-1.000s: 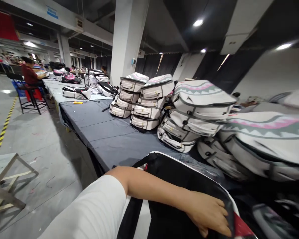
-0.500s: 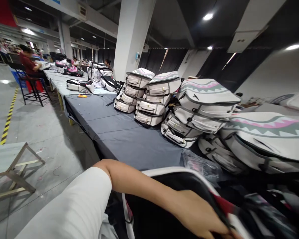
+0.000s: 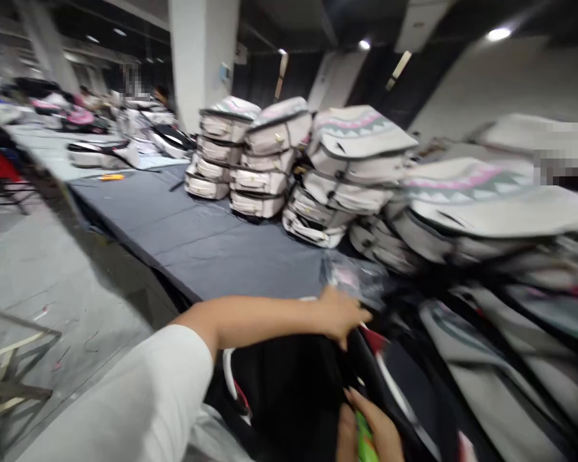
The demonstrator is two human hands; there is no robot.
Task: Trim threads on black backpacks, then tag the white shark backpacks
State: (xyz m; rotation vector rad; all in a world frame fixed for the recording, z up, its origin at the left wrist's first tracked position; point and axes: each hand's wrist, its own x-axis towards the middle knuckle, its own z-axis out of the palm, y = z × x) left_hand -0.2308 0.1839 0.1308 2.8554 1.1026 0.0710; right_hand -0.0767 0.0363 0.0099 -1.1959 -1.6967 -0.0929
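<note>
An unzipped backpack (image 3: 289, 378) with a black inside and white and red edging lies at the bottom of the head view. My left hand (image 3: 340, 314), reaching across it from a white sleeve, is closed on its far rim; motion smears the fingertips. Lower down, my right hand (image 3: 373, 427) is over the near right side of the opening. Its fingers are wrapped round a small bright green object (image 3: 365, 439), whose kind I cannot make out. The bottom edge of the picture cuts off the rest of that hand.
Stacks of white backpacks (image 3: 361, 160) with pink and green zigzag prints line the right of the grey-covered table (image 3: 187, 237). A clear plastic bag (image 3: 354, 273) lies beyond the opened backpack. An orange cutter (image 3: 112, 177) is farther off. A wooden stool (image 3: 17, 378) stands at left.
My left hand has moved from the lower right up to the backpack's far rim. My right hand with the green object has come into view. The camera has turned right and tilted down.
</note>
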